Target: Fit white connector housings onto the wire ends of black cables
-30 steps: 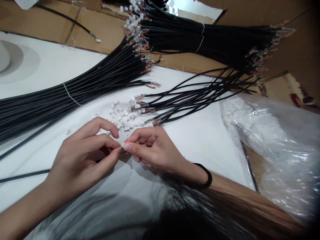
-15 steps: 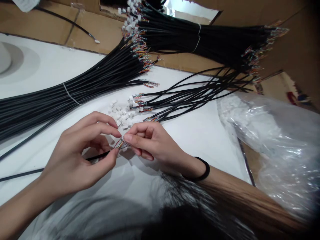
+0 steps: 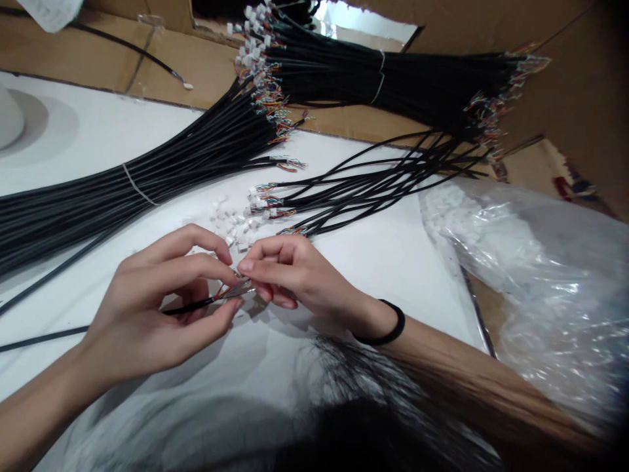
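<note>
My left hand [image 3: 167, 295] holds a black cable [image 3: 191, 307] near its stripped end, its fingers curved around it. Thin coloured wires [image 3: 227, 290] fan out of that end towards my right hand [image 3: 289, 272]. The right thumb and forefinger are pinched together at the wire tips; anything small between them is hidden. Just beyond the fingertips lies a loose pile of small white connectors [image 3: 236, 223]. Behind it, several black cables [image 3: 354, 190] with white connectors on their left ends spread to the right.
A tied bundle of black cables [image 3: 147, 170] lies at the left on the white table [image 3: 393, 275]. Another tied bundle [image 3: 393, 82] rests on cardboard [image 3: 171, 49] at the back. A clear plastic bag [image 3: 531, 282] is on the right. Long dark hair hangs in front.
My left thumb has moved slightly right, and its fingers have shifted around the wires. More of the cable's end shows between the hands. The view has shifted slightly.
</note>
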Available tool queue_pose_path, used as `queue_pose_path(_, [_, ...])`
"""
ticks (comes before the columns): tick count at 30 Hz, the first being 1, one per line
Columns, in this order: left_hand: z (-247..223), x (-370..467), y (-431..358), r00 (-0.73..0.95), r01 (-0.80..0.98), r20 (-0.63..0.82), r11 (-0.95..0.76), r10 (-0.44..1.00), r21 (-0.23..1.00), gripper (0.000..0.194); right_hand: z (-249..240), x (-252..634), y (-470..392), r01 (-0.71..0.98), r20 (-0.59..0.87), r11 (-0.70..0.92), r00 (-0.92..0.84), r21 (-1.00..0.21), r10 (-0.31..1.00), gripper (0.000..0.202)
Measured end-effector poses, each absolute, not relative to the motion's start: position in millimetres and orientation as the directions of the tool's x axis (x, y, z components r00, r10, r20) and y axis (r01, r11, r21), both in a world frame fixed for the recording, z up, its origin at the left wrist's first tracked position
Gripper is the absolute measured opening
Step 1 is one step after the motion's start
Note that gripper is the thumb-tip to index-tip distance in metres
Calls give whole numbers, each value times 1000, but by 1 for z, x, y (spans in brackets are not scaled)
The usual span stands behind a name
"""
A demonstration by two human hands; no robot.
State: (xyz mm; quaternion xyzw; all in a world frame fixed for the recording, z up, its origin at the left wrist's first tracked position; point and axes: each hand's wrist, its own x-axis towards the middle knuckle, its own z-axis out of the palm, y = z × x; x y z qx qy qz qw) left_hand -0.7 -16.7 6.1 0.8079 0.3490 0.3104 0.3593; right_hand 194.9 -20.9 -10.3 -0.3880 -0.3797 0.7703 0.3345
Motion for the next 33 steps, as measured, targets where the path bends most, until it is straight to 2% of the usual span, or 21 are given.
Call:
queue_pose_path(8, [6, -2, -19, 566, 348, 254, -506, 785, 789, 18, -10, 195, -20, -200, -356, -498, -485, -844, 799, 25])
queue_pose_path(15, [7, -3, -20, 574, 314, 243, -484, 782, 817, 30, -10, 195, -21, -216, -327, -469, -476, -856, 816, 25])
queue_pose_path(23, [8, 0, -18, 585, 345, 249, -515, 772, 785, 18, -10, 196, -21, -203, -310, -443, -469, -873, 827, 24])
queue_pose_path(33, [3, -1, -14, 631, 378, 318, -639, 707, 670, 19, -7, 195, -21, -243, -317, -464, -468, -852, 825, 20])
